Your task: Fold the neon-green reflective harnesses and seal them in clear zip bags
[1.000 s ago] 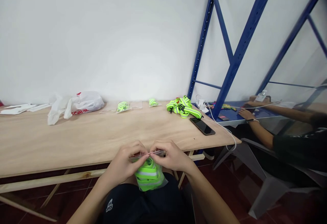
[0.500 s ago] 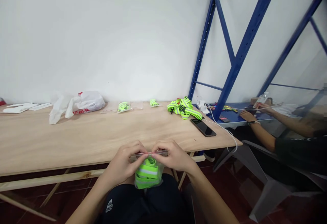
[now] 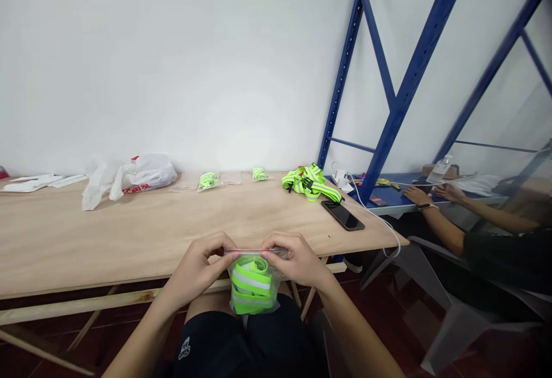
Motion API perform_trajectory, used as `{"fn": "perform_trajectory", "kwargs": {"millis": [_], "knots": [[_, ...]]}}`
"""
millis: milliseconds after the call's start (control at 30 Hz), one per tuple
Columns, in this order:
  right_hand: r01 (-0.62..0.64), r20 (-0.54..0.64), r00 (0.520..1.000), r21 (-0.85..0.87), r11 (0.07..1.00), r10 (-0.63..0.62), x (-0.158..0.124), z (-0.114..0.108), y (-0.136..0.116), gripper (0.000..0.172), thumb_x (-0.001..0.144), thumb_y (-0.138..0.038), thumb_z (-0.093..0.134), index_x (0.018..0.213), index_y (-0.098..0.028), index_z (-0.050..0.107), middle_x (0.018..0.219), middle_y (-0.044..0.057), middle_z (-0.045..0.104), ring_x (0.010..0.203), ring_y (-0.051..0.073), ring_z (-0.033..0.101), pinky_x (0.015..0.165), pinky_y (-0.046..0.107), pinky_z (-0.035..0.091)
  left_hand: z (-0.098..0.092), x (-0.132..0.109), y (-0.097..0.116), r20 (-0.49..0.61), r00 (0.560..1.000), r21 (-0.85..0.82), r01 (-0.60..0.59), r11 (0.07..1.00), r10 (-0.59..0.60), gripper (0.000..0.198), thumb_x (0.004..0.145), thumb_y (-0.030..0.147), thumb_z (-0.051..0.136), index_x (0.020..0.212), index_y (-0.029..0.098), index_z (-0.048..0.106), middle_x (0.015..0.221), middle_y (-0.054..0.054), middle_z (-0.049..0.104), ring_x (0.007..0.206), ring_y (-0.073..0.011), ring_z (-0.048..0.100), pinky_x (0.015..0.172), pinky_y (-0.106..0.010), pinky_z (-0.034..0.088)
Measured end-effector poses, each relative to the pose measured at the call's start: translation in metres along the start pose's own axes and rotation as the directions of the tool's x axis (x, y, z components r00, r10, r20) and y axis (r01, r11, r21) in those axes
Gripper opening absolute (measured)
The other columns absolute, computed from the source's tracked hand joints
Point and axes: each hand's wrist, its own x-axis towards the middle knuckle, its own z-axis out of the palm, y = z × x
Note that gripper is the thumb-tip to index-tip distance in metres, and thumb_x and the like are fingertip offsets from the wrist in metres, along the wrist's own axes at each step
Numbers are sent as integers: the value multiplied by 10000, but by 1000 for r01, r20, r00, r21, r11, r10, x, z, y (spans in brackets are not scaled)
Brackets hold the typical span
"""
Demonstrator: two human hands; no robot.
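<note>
A clear zip bag [image 3: 276, 286] hangs upright over my lap, just off the table's front edge. Folded inside it is a neon green strap [image 3: 252, 294] with pale grey stripes. My left hand [image 3: 207, 263] pinches the left part of the bag's red-lined top edge between thumb and fingers. On the right part of the same edge, my right hand [image 3: 291, 257] pinches likewise. A stretch of the top edge lies straight between the two hands. Whether the zip is fully closed I cannot tell.
On the wooden table [image 3: 142, 234] lie a white plastic bag [image 3: 150, 172], two bagged green straps [image 3: 209, 180], a pile of loose green straps [image 3: 311, 182] and a phone [image 3: 342, 215]. Blue rack posts [image 3: 414, 61] stand at right. Beyond them another person's hands [image 3: 418, 196] rest at a blue table.
My hands have moved apart along the bag's top edge, from the middle outward. The bag has risen slightly. The other person's far hand has lowered, away from the clear bottle.
</note>
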Motion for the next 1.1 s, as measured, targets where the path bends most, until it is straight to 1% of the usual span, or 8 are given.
{"fn": "perform_trajectory", "kwargs": {"millis": [67, 167, 300, 433, 667, 900, 1033, 1100], "knots": [[-22, 17, 1000, 2, 1000, 22, 0, 0, 0, 95, 882, -202, 624, 817, -176, 689, 794, 10, 686, 739, 129, 624, 684, 215, 459, -1, -1, -1, 1, 1000, -34, 13, 999, -13, 274, 922, 343, 597, 725, 163, 658, 708, -16, 627, 665, -134, 576, 610, -223, 433], [-49, 53, 997, -21, 999, 50, -1, -1, -2, 97, 882, -207, 620, 831, -182, 699, 806, 10, 698, 752, 134, 633, 701, 221, 469, -1, -2, 1, -16, 1000, -28, 20, 999, -20, 288, 908, 342, 612, 687, 160, 645, 672, -11, 615, 632, -127, 564, 591, -219, 423], [-70, 111, 991, -30, 997, 73, -1, 2, -6, 82, 874, -233, 649, 878, -195, 722, 849, 12, 723, 790, 144, 653, 733, 223, 482, 3, -2, 8, 4, 1000, 4, 9, 1000, -9, 278, 918, 332, 600, 705, 161, 654, 677, -13, 627, 639, -130, 577, 608, -222, 432], [-77, 151, 985, -9, 997, 78, 0, 7, -5, 139, 909, -266, 619, 897, -198, 739, 840, 18, 724, 779, 146, 652, 715, 220, 490, 7, -2, 12, 28, 999, 48, -24, 999, 22, 263, 935, 314, 579, 739, 165, 670, 708, -17, 642, 671, -135, 598, 637, -228, 439], [-32, 125, 992, -33, 999, 36, 0, 9, -3, 144, 909, -256, 623, 888, -191, 750, 825, 19, 724, 755, 137, 649, 689, 208, 472, 8, -4, 16, 28, 1000, 82, 1, 997, -4, 274, 947, 332, 560, 757, 166, 664, 730, -19, 646, 698, -140, 608, 647, -227, 447], [14, 100, 995, -47, 999, -9, 0, 13, -1, 169, 916, -254, 615, 840, -185, 749, 776, 24, 726, 707, 136, 647, 664, 213, 462, 8, -3, 21, 83, 991, -15, 102, 995, -100, 244, 922, 365, 578, 808, 173, 678, 797, -34, 681, 754, -156, 629, 653, -219, 487], [3, 73, 997, -33, 999, -1, -2, 15, 0, 174, 911, -271, 625, 813, -191, 744, 761, 26, 740, 685, 138, 658, 646, 215, 467, 8, -3, 22, 81, 993, 5, 84, 996, -85, 241, 922, 352, 566, 826, 172, 694, 810, -44, 694, 765, -166, 641, 666, -231, 493], [21, 61, 998, -52, 998, -18, -2, 15, 0, 184, 912, -267, 621, 794, -190, 740, 744, 30, 742, 667, 138, 657, 633, 217, 464, 8, -3, 23, 83, 993, 9, 79, 997, -79, 240, 919, 350, 573, 817, 171, 697, 812, -47, 698, 767, -168, 646, 669, -234, 493]]}}
